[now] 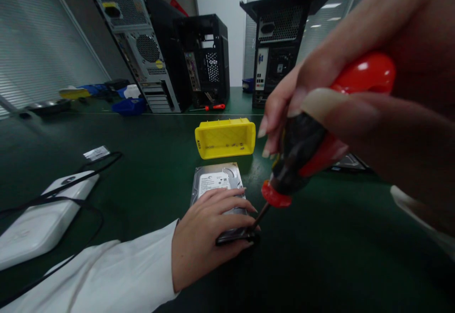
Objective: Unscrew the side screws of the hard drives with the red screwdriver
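A silver hard drive (216,176) with a white label lies on the dark green table, label side up. Across its near half rests my left hand (215,230), thumb at the near edge and fingers over the top, gripping the drive. My right hand (341,100) is wrapped round the handle of a red and black screwdriver (302,147), large and close to the camera. The shaft slants down to the drive's near right corner, beside my left fingertips. Whether the tip sits in a screw I cannot make out.
Just beyond the drive stands a yellow bin (225,138). Computer cases (156,52) line the back, with another red screwdriver (215,107) before them. A white device (46,213) with a black cable (53,192) lies at left. A dark object (350,163) is partly hidden behind my right hand.
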`<state>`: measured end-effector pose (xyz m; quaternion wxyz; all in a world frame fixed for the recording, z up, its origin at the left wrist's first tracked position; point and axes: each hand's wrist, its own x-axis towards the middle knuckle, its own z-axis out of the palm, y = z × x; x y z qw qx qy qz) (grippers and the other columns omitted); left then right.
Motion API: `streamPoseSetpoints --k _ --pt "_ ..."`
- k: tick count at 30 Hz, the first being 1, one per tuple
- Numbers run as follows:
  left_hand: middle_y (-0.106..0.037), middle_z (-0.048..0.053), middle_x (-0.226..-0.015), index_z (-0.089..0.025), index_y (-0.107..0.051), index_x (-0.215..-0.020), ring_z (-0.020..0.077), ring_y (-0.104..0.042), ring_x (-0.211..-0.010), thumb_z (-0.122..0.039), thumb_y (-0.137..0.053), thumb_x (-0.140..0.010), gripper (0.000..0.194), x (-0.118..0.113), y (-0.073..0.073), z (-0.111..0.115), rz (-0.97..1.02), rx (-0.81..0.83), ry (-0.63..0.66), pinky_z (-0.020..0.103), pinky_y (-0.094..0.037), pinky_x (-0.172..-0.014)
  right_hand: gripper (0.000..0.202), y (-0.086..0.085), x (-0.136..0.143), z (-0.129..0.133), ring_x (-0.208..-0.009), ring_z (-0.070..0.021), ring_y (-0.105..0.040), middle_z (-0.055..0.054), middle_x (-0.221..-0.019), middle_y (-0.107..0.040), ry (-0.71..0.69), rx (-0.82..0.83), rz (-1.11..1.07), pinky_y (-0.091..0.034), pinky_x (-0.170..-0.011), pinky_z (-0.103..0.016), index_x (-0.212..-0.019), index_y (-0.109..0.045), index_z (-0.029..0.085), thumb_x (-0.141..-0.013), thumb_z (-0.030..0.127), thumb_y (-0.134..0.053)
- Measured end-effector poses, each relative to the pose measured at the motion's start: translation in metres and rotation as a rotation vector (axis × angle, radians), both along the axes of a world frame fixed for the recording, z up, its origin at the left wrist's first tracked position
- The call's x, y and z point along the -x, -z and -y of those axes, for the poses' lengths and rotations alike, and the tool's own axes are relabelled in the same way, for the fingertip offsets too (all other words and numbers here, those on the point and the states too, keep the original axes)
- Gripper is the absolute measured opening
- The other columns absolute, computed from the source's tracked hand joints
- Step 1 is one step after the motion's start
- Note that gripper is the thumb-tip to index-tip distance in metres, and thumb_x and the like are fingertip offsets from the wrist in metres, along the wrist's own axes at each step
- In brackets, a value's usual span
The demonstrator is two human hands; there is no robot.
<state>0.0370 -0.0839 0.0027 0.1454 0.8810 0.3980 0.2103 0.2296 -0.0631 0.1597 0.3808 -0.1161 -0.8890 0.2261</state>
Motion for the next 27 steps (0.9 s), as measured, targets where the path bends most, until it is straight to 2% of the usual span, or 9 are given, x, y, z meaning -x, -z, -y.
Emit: streamPoseSetpoints --k 5,9,13,15,19,22,25,27 --pt "-0.064 0.001 -0.115 -0.028 -0.066 -0.100 0.0236 -0.052 -0.116 -0.023 -0.064 -0.077 0.024 0.000 0.000 0.000 -0.006 0.002 0.006 0.044 -0.035 -0.102 0.039 0.008 -0.001 -0.001 -0.076 -0.0182 -0.064 0.002 -0.090 -0.058 0.029 -0.002 -0.054 -0.056 -0.061 -0.031 -0.109 -0.050 0.034 -0.086 0.061 -0.036" --pt "-0.064 0.000 -0.116 -0.029 -0.066 -0.100 0.0232 -0.051 -0.117 -0.022 -0.065 -0.076 0.025 0.000 -0.001 0.000 -0.006 0.010 0.007 0.043 -0.034 -0.103 0.036 0.005 -0.001 -0.003 -0.073 -0.0119 -0.062 0.003 -0.093 -0.056 -0.049 0.175 -0.057 -0.055 -0.061 -0.024 -0.110 -0.053 0.035 -0.090 0.054 -0.030" --pt "-0.063 0.001 -0.115 -0.028 -0.066 -0.101 0.0231 -0.051 -0.117 -0.023 -0.064 -0.077 0.024 0.000 -0.001 -0.001 -0.016 0.009 0.011 0.043 -0.034 -0.103 0.042 0.014 -0.007 -0.012 -0.090 -0.0099 -0.058 0.003 -0.095 -0.053 -0.140 0.401 0.086 -0.054 -0.075 -0.022 -0.106 -0.057 0.035 -0.094 0.047 -0.019" --pt "-0.063 0.002 -0.114 -0.028 -0.066 -0.101 0.0234 -0.051 -0.117 -0.023 -0.064 -0.078 0.024 0.000 -0.001 -0.001 -0.021 0.012 0.017 0.043 -0.035 -0.102 0.037 0.024 -0.009 -0.016 -0.092 -0.0095 -0.055 0.003 -0.099 -0.053 -0.088 0.348 -0.167 -0.052 -0.075 -0.017 -0.104 -0.059 0.033 -0.094 0.045 -0.025" --pt "-0.063 0.002 -0.115 -0.028 -0.066 -0.101 0.0235 -0.051 -0.117 -0.023 -0.064 -0.077 0.025 0.001 -0.001 0.000 -0.009 0.018 0.016 0.044 -0.036 -0.102 0.025 0.038 -0.009 -0.017 -0.095 -0.0094 -0.056 0.005 -0.109 -0.052 -0.164 0.330 -0.169 -0.051 -0.079 -0.015 -0.102 -0.060 0.034 -0.090 0.042 -0.040" --pt "-0.063 -0.001 -0.116 -0.029 -0.066 -0.101 0.0230 -0.051 -0.117 -0.021 -0.065 -0.076 0.026 0.001 -0.001 0.000 -0.003 0.027 0.005 0.044 -0.035 -0.102 0.023 0.035 -0.008 -0.016 -0.091 -0.0092 -0.059 0.004 -0.110 -0.053 -0.131 0.272 -0.192 -0.052 -0.076 -0.015 -0.101 -0.060 0.034 -0.090 0.043 -0.042" --pt "-0.062 -0.002 -0.117 -0.030 -0.065 -0.100 0.0225 -0.051 -0.118 -0.020 -0.066 -0.076 0.027 0.001 -0.001 0.001 0.004 0.034 0.001 0.044 -0.035 -0.103 0.028 0.029 -0.006 -0.018 -0.095 -0.0104 -0.060 0.000 -0.101 -0.057 -0.094 0.246 -0.222 -0.053 -0.076 -0.015 -0.103 -0.060 0.031 -0.092 0.043 -0.036" --pt "-0.062 -0.002 -0.117 -0.031 -0.065 -0.100 0.0226 -0.050 -0.118 -0.020 -0.066 -0.075 0.027 0.000 -0.001 0.001 0.009 0.037 -0.002 0.044 -0.034 -0.103 0.030 0.027 -0.006 -0.020 -0.090 -0.0095 -0.060 -0.001 -0.096 -0.057 -0.106 0.246 -0.230 -0.054 -0.073 -0.014 -0.103 -0.060 0.030 -0.092 0.043 -0.035"
